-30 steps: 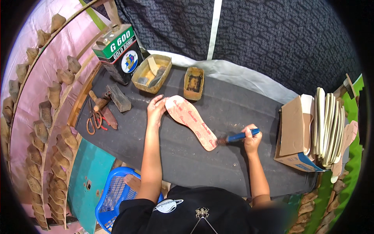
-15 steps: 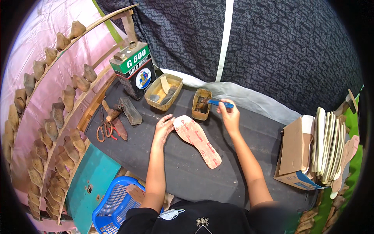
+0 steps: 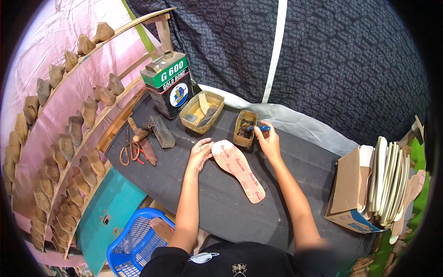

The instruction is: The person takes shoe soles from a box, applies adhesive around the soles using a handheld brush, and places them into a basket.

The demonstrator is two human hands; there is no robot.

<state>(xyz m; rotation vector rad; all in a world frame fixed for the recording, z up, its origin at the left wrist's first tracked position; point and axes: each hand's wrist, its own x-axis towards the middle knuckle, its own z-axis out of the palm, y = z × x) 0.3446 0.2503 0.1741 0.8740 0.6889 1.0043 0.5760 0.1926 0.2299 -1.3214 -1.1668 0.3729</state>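
A pinkish shoe insole (image 3: 239, 170) with red printing lies flat on the dark table, its wide pale end toward the back. Beside that end is my left hand (image 3: 199, 155), fingers loosely bent and apart, the tips close to the insole's edge; whether they touch it I cannot tell. My right hand (image 3: 269, 142) grips a blue-handled brush (image 3: 264, 128). The brush's working end is down inside a small, dark-stained tub (image 3: 244, 141), so its tip is hard to make out.
Behind stand a second tub (image 3: 190, 127) with scraps and a metal can (image 3: 168, 87). At left lie scissors (image 3: 124, 156), a hammer (image 3: 138, 131) and a dark block (image 3: 161, 132). A box (image 3: 344, 184) of insoles stands right; shoe-last racks (image 3: 106, 111) and a blue basket (image 3: 121, 244) are left.
The brush has moved left and down, farther into the small tub, and its handle appears shorter. My left hand's fingers have shifted slightly off the insole's edge. The whole view has shifted a little.
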